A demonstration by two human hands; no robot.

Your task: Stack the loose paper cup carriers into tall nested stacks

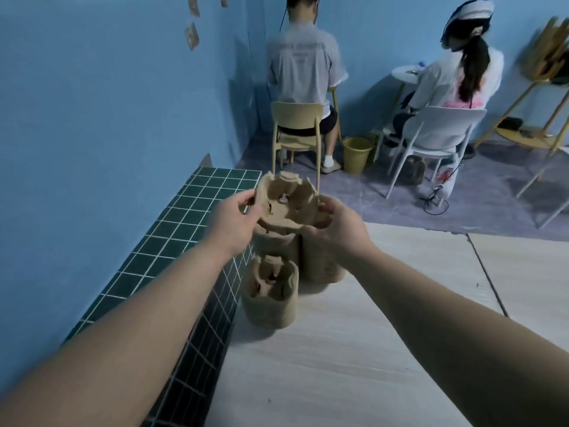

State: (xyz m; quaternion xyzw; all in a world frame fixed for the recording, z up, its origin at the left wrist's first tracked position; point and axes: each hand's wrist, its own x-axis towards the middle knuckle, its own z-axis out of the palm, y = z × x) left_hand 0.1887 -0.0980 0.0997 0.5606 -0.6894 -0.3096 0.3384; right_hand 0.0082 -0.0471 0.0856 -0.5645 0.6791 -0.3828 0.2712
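Note:
A tan pulp cup carrier point(288, 201) is held tilted above a tall nested stack point(277, 245) on the pale floor. My left hand point(237, 218) pinches its left rim. My right hand point(337, 228) grips its right edge, fingers curled under. A second tall stack point(321, 263) stands just right of the first, partly hidden by my right hand. A shorter nested stack point(271, 294) stands in front, nearer to me.
A dark green tiled ledge point(172, 241) runs along the blue wall on the left, right beside the stacks. Two people sit on chairs point(297, 131) with their backs to me farther off, a yellow bucket point(357, 154) between them. Pale floor point(354, 349) stretches toward me.

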